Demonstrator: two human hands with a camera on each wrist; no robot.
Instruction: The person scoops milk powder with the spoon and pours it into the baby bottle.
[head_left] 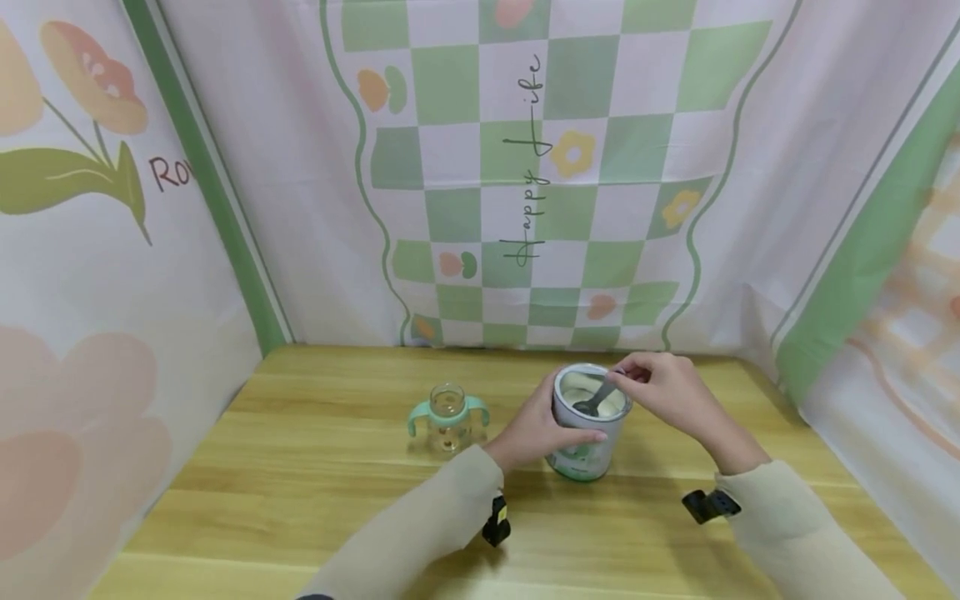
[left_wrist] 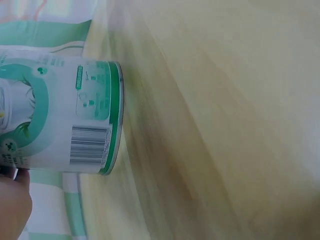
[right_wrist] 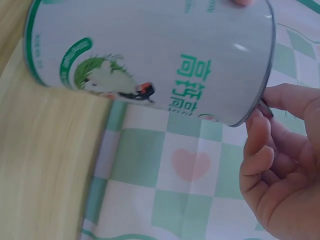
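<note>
In the head view my left hand point(head_left: 536, 429) grips the side of a white and green milk powder can point(head_left: 588, 454), with the thumb across its front. The can's top is uncovered, and pale powder point(head_left: 573, 390) shows inside. My right hand point(head_left: 667, 387) pinches the handle of a dark grey scoop point(head_left: 600, 396) at the can's right rim, and the scoop's bowl is inside the can. In the right wrist view the fingers point(right_wrist: 257, 135) and thumb meet on the handle's end beside the rim. To the left stands a clear baby bottle point(head_left: 450, 433) without a cap.
The baby bottle has mint green handles point(head_left: 478, 408) on both sides. Everything stands on a wooden table point(head_left: 300, 483). A checkered cloth point(head_left: 517, 208) hangs behind its back edge, and printed curtains point(head_left: 97, 333) close in both sides.
</note>
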